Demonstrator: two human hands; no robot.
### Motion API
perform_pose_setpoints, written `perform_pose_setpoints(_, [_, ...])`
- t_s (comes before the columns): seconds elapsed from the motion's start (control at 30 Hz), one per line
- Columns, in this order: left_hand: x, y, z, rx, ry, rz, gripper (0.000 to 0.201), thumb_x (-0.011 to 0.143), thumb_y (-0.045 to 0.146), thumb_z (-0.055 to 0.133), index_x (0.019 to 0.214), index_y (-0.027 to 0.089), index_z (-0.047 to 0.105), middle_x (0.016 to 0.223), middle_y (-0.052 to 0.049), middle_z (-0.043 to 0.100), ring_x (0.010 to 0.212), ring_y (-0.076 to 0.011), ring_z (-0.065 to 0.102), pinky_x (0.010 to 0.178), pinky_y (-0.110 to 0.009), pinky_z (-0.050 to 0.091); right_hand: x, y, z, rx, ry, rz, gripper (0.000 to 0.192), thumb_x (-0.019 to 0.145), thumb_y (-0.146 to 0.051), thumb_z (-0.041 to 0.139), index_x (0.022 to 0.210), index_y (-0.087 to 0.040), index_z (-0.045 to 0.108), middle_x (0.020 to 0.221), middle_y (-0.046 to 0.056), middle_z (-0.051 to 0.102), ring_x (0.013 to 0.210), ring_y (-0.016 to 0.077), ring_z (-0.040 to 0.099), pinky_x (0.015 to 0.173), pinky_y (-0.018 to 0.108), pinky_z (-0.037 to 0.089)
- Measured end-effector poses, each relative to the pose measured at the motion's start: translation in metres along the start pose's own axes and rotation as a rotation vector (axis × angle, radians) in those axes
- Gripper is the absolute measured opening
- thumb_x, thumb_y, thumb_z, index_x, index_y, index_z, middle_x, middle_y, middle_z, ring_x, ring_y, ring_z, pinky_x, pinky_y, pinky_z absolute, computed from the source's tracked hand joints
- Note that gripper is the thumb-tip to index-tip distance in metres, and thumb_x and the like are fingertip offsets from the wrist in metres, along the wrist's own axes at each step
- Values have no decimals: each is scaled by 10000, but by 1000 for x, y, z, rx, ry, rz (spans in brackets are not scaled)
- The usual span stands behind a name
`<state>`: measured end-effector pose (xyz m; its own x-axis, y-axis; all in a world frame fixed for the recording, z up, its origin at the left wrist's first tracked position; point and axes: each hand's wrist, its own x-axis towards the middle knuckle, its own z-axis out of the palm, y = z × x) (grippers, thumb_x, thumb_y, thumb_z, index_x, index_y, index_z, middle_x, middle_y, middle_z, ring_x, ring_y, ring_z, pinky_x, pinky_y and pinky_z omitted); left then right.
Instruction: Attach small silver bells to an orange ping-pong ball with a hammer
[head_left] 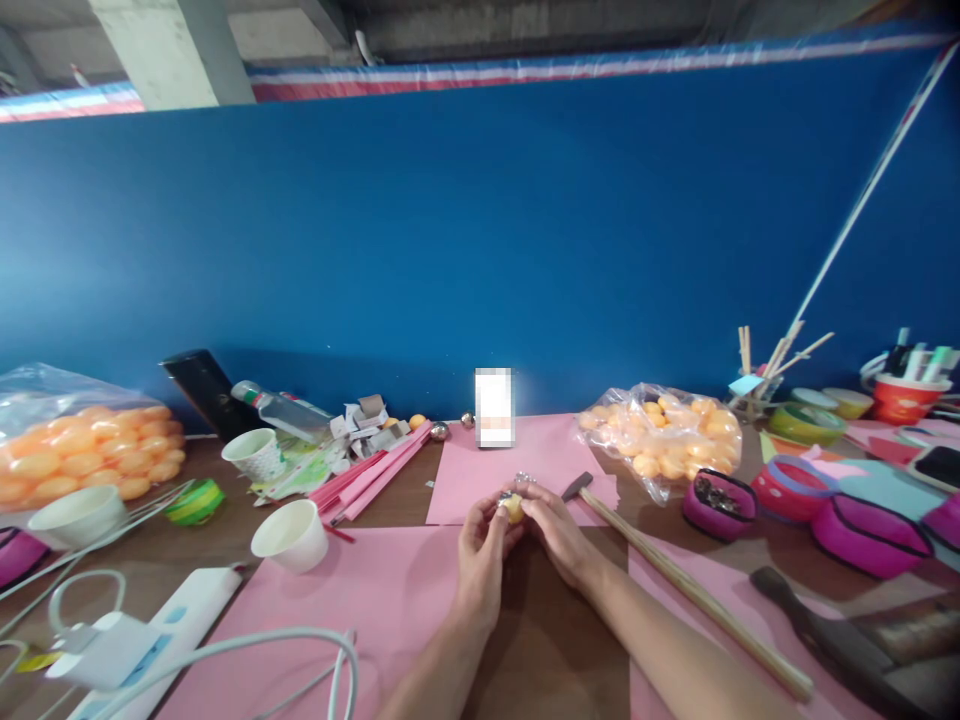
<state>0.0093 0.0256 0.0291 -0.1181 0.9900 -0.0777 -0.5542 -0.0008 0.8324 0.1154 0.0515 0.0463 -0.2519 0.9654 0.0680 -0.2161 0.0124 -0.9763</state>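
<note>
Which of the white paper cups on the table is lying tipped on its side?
The plain white paper cup nearest the left hand, at the pink sheet's edge. Its mouth faces sideways, while the patterned cup behind it stands upright.

A small orange ball [513,509] sits pinched between both hands' fingertips.

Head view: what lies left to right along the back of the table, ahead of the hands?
Clear bag of orange balls → patterned paper cup → clear plastic bottle → second clear bag of orange balls → green bowl → red cup of pens.
</note>
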Motion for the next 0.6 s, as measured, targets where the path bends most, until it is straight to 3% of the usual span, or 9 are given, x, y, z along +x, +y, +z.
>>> perform_pose_setpoints(0.33, [-1, 0, -2, -14, -18, 10, 398, 646, 354, 665, 967, 136, 577, 987, -116, 628, 916, -234, 601, 829, -372, 467, -4, -3, 2, -25, -68, -27, 229, 735, -259, 547, 957, -218, 587, 927, 19, 619, 920, 196, 552, 806, 315, 436])
perform_pose_setpoints(0.6, [1, -3, -4, -32, -26, 14, 348, 697, 320, 625, 978, 125, 564, 994, -122, 621, 939, -232, 585, 848, -376, 452, 0, -1, 2, -8, -57, -45, 206, 776, -245, 496, 941, -212, 616, 896, 20, 631, 899, 191, 556, 835, 328, 413])
